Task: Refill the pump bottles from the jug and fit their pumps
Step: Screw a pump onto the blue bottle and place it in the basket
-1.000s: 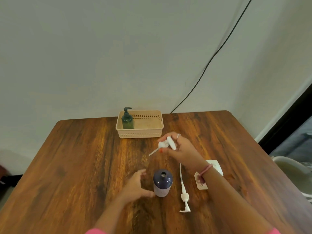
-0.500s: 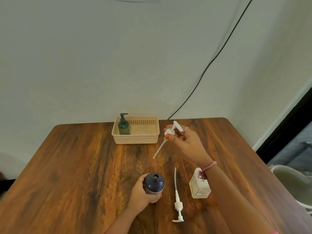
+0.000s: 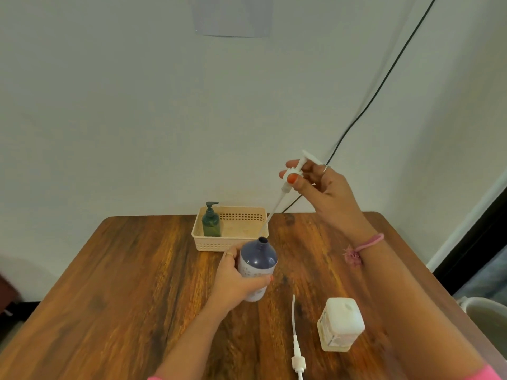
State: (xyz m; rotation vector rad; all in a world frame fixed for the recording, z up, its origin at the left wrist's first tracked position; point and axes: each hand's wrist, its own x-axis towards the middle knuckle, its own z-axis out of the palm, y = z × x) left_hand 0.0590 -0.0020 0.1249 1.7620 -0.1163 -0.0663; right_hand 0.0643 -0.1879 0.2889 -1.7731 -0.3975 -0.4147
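My left hand (image 3: 238,281) grips a purple pump bottle (image 3: 257,267) with an open neck, held tilted above the wooden table (image 3: 123,283). My right hand (image 3: 321,185) pinches a white pump (image 3: 295,174) high up; its long dip tube slants down, the tip just above the bottle's neck. A second white pump (image 3: 295,344) lies flat on the table near the front. Beside it stands a white square bottle (image 3: 340,325) with its top closed. A green pump bottle (image 3: 210,221) with its pump fitted stands in the cream basket (image 3: 216,244).
The basket sits at the table's far edge against the wall. A black cable (image 3: 384,83) runs down the wall behind my right hand. A pale tub (image 3: 485,314) sits on the floor off the table's right edge.
My left hand closed round the purple bottle and lifted it off the table. My right hand raised the white pump higher, bringing its tube tip toward the bottle's neck.
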